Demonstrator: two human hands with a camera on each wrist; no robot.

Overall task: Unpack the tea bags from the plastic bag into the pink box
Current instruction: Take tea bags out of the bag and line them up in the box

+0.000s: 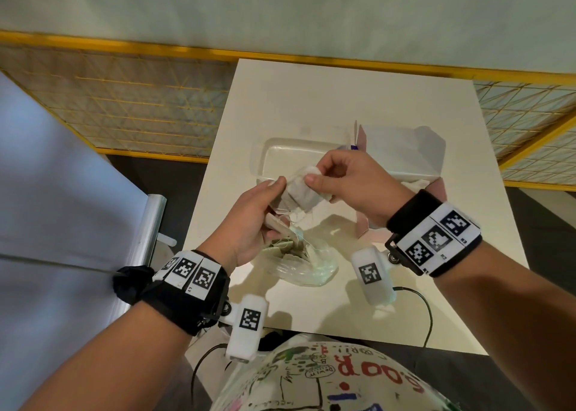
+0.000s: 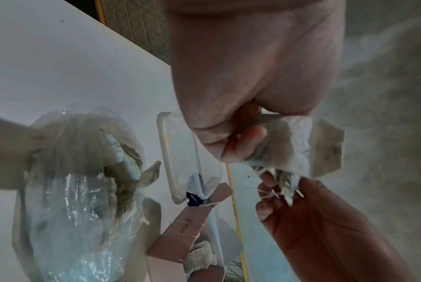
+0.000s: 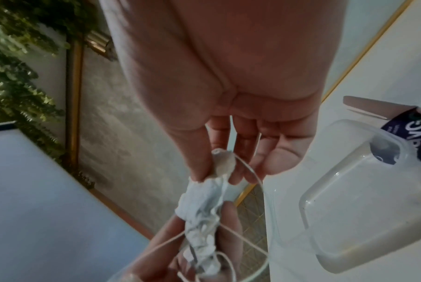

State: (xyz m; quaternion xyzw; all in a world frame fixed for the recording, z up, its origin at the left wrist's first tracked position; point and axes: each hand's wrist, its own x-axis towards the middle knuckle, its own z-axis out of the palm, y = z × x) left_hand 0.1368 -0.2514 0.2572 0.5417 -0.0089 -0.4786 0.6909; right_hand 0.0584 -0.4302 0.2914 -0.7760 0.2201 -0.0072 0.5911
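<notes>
While above the table (image 1: 311,98), both hands (image 1: 249,220) (image 1: 352,186) pinching tangled tea bags (image 1: 300,192) beside the pink box (image 1: 414,161).

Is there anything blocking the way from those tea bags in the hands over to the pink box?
Nothing solid. The tea bags hang beside the open pink box, but their strings look tangled between both hands.

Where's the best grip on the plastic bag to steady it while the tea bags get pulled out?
Probably the crumpled rim beside the mouth of the plastic bag, pinched from the near side. It lies slack on the table, with its mouth towards the left hand. Tea bags and strings fill the mouth, so gripping there could snag them. Both hands are now holding a tea bag.
</notes>
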